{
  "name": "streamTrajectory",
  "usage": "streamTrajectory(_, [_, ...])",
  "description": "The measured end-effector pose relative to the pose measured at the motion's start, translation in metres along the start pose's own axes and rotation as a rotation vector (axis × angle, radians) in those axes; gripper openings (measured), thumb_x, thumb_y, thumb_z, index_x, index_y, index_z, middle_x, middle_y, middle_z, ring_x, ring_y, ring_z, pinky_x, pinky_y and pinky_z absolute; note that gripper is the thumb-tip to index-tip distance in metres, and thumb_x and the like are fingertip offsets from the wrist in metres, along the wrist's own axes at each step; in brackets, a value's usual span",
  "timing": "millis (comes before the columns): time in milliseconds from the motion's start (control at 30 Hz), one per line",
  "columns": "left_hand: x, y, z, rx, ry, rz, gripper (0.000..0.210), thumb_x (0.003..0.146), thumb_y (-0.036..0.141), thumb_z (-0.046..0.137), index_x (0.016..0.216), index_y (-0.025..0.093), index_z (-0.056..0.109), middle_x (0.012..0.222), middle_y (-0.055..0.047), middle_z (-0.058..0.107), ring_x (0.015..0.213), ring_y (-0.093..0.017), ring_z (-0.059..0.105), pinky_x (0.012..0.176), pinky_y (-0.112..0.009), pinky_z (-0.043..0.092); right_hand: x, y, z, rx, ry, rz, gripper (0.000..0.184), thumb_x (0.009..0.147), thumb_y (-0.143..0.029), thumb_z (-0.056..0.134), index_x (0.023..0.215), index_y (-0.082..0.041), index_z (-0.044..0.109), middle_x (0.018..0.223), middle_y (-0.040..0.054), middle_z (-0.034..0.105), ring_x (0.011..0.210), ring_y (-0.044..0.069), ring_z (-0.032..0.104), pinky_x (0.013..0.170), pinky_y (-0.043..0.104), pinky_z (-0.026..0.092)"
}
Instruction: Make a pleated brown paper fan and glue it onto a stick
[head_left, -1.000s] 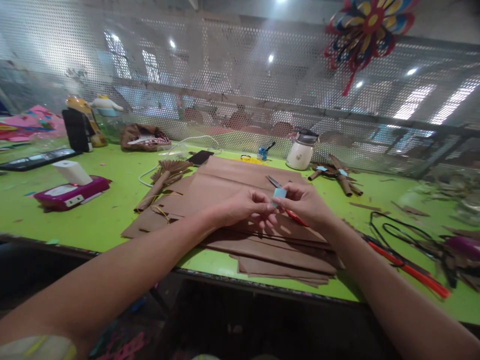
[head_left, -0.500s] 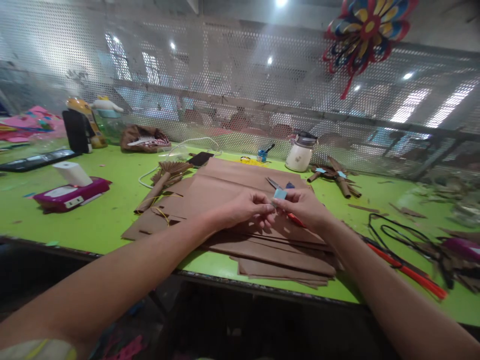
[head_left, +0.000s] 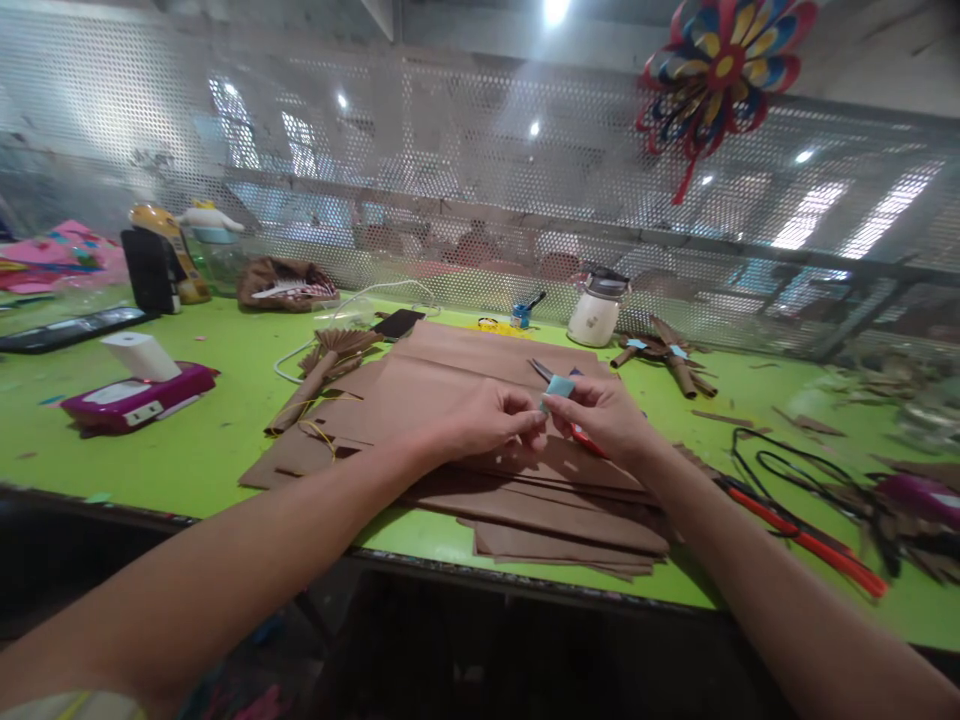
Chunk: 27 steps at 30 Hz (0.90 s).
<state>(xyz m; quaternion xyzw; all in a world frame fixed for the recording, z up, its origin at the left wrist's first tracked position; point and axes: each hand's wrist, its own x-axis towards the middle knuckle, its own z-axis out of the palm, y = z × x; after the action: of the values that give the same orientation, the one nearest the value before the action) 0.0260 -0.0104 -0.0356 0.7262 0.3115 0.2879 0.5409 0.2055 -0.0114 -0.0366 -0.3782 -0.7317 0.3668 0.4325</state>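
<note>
A small light blue piece of paper (head_left: 557,387) is pinched between thumb and fingers of my right hand (head_left: 600,412). My left hand (head_left: 504,418) is closed, its thumb and fingertips pinching at the lower left corner of that paper. Both hands are just above a stack of brown paper sheets (head_left: 442,385). Scissors (head_left: 537,369) lie on the stack, blades pointing away to the left; my right hand covers their middle, and part of a red handle shows below it.
On the green table (head_left: 172,470) are a purple power strip (head_left: 142,395) with a white plug, a rolled brown paper piece (head_left: 304,390) and a phone (head_left: 397,323). A white jug (head_left: 595,310) and paint pot (head_left: 521,315) stand behind. Right, a red-handled tool (head_left: 810,540) lies beside a black cord (head_left: 795,470).
The light blue paper has tilted slightly, its lower left corner now at my left fingertips. My hands stay nearly in place; the whole view has shifted a little.
</note>
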Motion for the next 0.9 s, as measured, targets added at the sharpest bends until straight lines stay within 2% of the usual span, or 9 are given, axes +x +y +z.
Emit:
streamTrajectory(167, [0.000,0.002,0.003,0.374,0.154,0.138,0.025,0.077,0.027,0.050,0.059,0.013,0.060,0.055,0.000,0.060,0.050,-0.007,0.050,0.052,-0.019,0.036,-0.002,0.001,0.002,0.017,0.021,0.028,0.030,0.073,-0.042,0.060,0.061,-0.015,0.053,0.045,-0.0039,0.048,0.039,0.005,0.037,0.040,0.020,0.027])
streamTrajectory(267, [0.001,-0.001,0.003,0.389,0.180,0.150,0.025,0.078,0.029,0.050,0.061,0.013,0.061,0.057,0.000,0.060,0.050,-0.007,0.049,0.051,-0.019,0.035,-0.002,0.002,0.000,0.021,0.019,0.033,0.030,0.072,-0.042,0.061,0.061,-0.015,0.053,0.044,-0.0039,0.048,0.038,0.006,0.038,0.039,0.020,0.028])
streamTrajectory(333, [0.001,-0.004,0.002,0.255,0.122,0.086,0.026,0.078,0.034,0.050,0.067,0.012,0.061,0.059,-0.001,0.061,0.047,-0.007,0.047,0.048,-0.019,0.034,-0.001,0.003,0.000,0.030,0.025,0.033,0.030,0.073,-0.042,0.060,0.062,-0.015,0.052,0.044,-0.0038,0.049,0.039,0.006,0.039,0.040,0.020,0.029])
streamTrajectory(400, [0.002,-0.006,-0.001,0.027,0.006,0.009,0.026,0.079,0.036,0.050,0.077,0.012,0.060,0.065,-0.002,0.062,0.046,-0.007,0.049,0.046,-0.019,0.035,0.000,0.004,-0.001,0.044,0.033,0.030,0.029,0.073,-0.042,0.060,0.063,-0.015,0.052,0.044,-0.0039,0.049,0.039,0.006,0.039,0.040,0.020,0.029])
streamTrajectory(500, [0.003,-0.007,-0.005,-0.339,-0.154,-0.052,0.027,0.081,0.036,0.048,0.088,0.012,0.057,0.074,-0.006,0.064,0.059,-0.011,0.058,0.052,-0.021,0.040,0.002,0.007,-0.001,0.086,0.048,0.023,0.028,0.073,-0.041,0.061,0.063,-0.015,0.053,0.045,-0.0043,0.048,0.040,0.006,0.039,0.040,0.020,0.029])
streamTrajectory(600, [0.005,-0.006,-0.008,-0.585,-0.257,-0.114,0.027,0.083,0.033,0.044,0.088,0.009,0.056,0.074,-0.008,0.064,0.070,-0.015,0.061,0.057,-0.022,0.042,0.001,0.007,0.000,0.121,0.084,-0.033,0.025,0.073,-0.038,0.062,0.063,-0.015,0.056,0.047,-0.0039,0.048,0.042,0.007,0.039,0.042,0.021,0.032])
streamTrajectory(733, [0.004,-0.003,-0.008,-0.668,-0.314,-0.149,0.025,0.083,0.033,0.045,0.084,0.010,0.054,0.069,-0.007,0.063,0.065,-0.014,0.060,0.053,-0.021,0.039,-0.002,0.001,0.002,0.097,0.127,-0.073,0.019,0.069,-0.035,0.066,0.067,-0.016,0.063,0.053,-0.0014,0.054,0.046,0.008,0.041,0.044,0.022,0.033])
streamTrajectory(833, [0.000,0.001,-0.007,-0.664,-0.299,-0.078,0.021,0.083,0.032,0.047,0.080,0.011,0.053,0.060,-0.003,0.059,0.057,-0.011,0.057,0.048,-0.019,0.033,-0.004,-0.006,0.001,0.083,0.138,-0.084,0.016,0.067,-0.033,0.067,0.066,-0.018,0.066,0.055,-0.0012,0.055,0.050,0.009,0.045,0.048,0.024,0.037])
streamTrajectory(900, [-0.001,0.003,-0.007,-0.641,-0.276,-0.041,0.019,0.082,0.030,0.050,0.078,0.012,0.052,0.057,-0.001,0.056,0.054,-0.010,0.055,0.046,-0.019,0.031,-0.004,-0.009,0.000,0.083,0.102,-0.093,0.014,0.068,-0.033,0.067,0.067,-0.019,0.066,0.058,-0.0004,0.057,0.054,0.011,0.048,0.053,0.025,0.040])
